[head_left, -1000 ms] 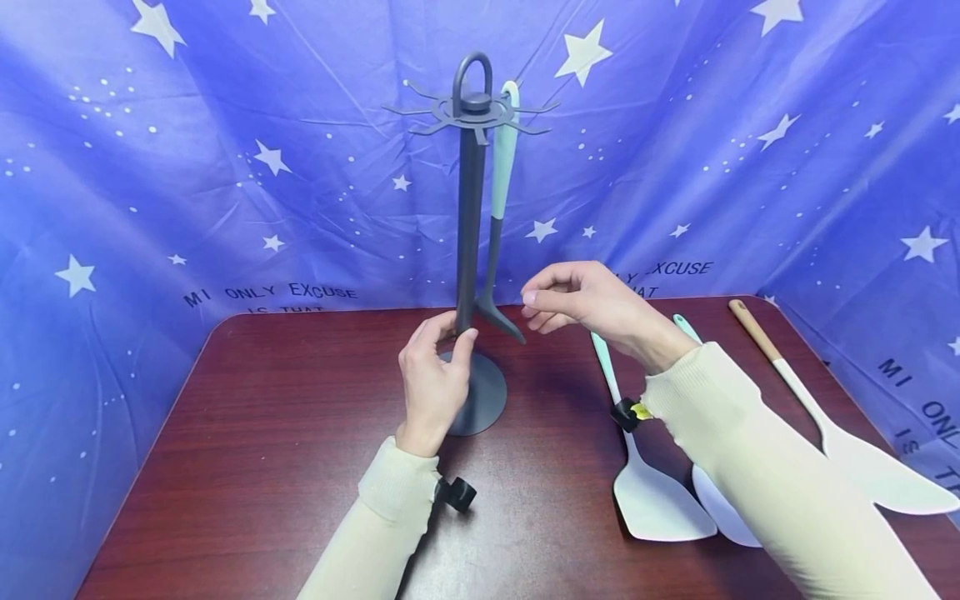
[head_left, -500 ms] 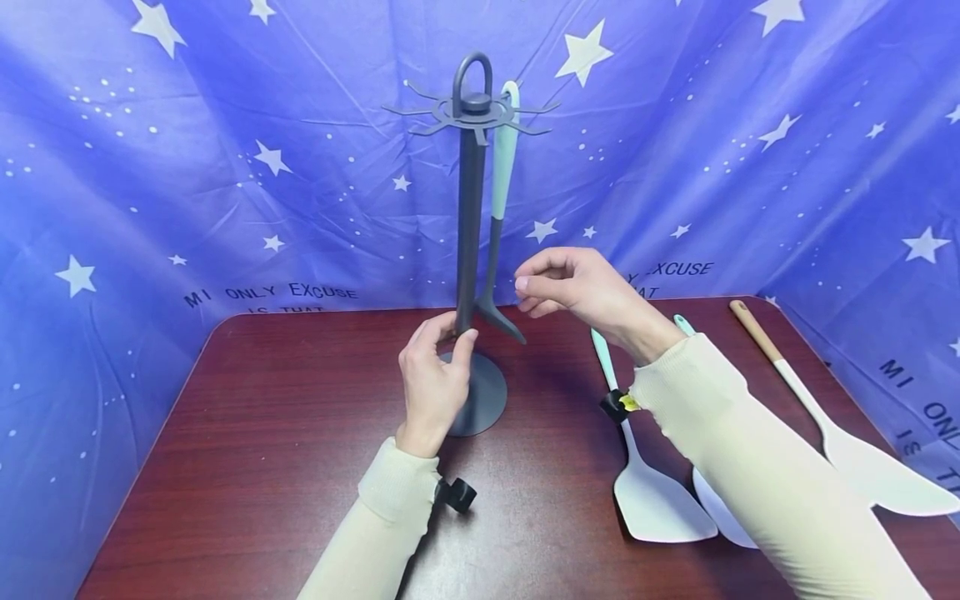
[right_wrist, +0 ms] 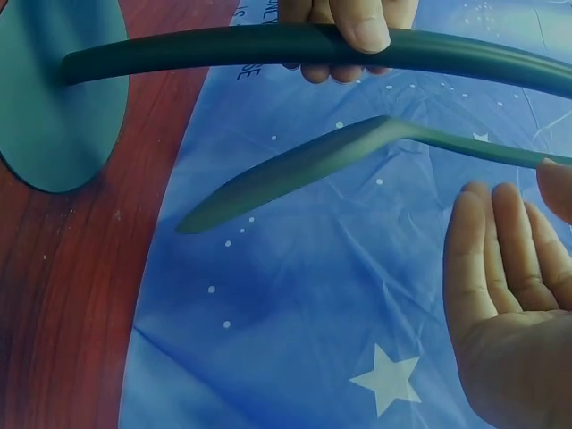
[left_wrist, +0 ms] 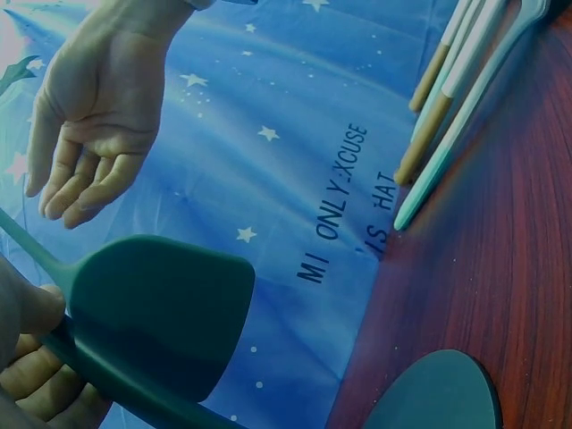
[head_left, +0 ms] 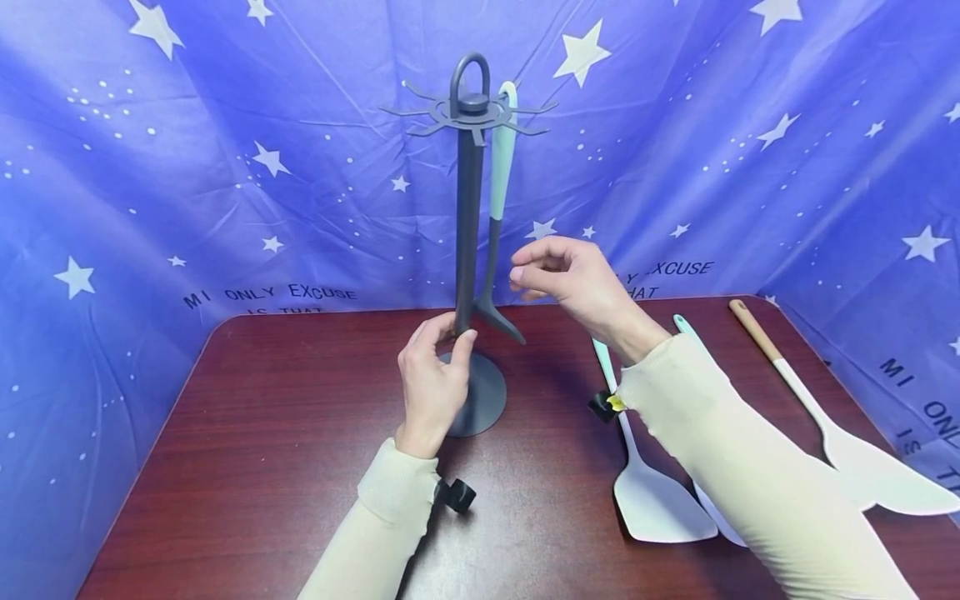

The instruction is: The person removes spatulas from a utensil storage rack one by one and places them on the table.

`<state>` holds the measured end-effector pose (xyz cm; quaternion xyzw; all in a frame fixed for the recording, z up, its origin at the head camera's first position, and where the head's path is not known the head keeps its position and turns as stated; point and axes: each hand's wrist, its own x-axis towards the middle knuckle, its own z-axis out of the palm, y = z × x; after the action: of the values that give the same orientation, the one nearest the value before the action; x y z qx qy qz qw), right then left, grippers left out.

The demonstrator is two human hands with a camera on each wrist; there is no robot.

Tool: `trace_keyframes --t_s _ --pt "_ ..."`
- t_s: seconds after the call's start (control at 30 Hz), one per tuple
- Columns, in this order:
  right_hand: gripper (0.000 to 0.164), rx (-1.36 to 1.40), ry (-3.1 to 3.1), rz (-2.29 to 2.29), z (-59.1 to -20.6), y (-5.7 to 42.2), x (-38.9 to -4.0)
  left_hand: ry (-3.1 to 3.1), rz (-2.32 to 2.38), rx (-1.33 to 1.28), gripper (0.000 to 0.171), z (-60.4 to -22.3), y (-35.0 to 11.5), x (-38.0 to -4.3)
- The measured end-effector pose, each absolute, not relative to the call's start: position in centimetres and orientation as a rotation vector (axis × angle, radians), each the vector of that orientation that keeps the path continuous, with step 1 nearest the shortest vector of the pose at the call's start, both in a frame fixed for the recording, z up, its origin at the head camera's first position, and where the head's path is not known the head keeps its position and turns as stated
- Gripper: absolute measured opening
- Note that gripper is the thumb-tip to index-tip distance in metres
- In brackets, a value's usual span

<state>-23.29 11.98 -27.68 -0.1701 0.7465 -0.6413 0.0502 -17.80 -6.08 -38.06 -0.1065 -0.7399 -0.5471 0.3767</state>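
A dark grey utensil stand (head_left: 468, 225) with a ring of hooks rises from a round base. My left hand (head_left: 433, 379) grips its pole low down, thumb in front and fingers behind. From a hook on the right hangs a spatula (head_left: 502, 171) with a mint handle and dark grey blade. The left wrist view shows its broad, flat blade (left_wrist: 161, 304) beside the pole. Just right of the spatula's shaft, my right hand (head_left: 577, 279) is raised with relaxed fingers and holds nothing. In the right wrist view those fingers (right_wrist: 514, 241) are nearly straight, with the thumb close to the shaft.
On the red-brown table (head_left: 300, 467), a white turner (head_left: 660, 504) with a mint handle lies to the right. Another mint-handled utensil (head_left: 686, 327) is partly hidden by my right sleeve. A wooden-handled white utensil (head_left: 757, 329) lies farther right. A starry blue cloth (head_left: 337, 167) hangs behind.
My right hand has moved slightly up and left, closer to the hanging spatula's shaft. My left hand keeps its grip on the stand, which has not visibly moved.
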Motion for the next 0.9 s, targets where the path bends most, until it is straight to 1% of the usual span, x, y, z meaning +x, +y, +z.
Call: trace_keyframes --t_s 0.2,0.5,0.73,0.9 --pt "0.022 -0.546 2.277 -1.986 -27.8 11.2 -23.3 -1.893 -1.393 -0.271 0.016 -38.0 -6.2 -17.8" --pt "0.03 -0.569 2.304 -2.012 -27.9 10.6 -23.1 -1.899 -1.398 -0.266 0.017 -38.2 -6.1 -17.9" --pt "0.024 -0.596 2.365 -2.019 -28.0 10.3 -23.0 -1.894 -1.413 -0.266 0.016 -38.2 -6.1 -17.9" --pt "0.029 -0.602 2.396 -2.006 -28.2 10.1 -22.9 -1.884 -1.414 -0.274 0.016 -38.2 -6.1 -17.9"
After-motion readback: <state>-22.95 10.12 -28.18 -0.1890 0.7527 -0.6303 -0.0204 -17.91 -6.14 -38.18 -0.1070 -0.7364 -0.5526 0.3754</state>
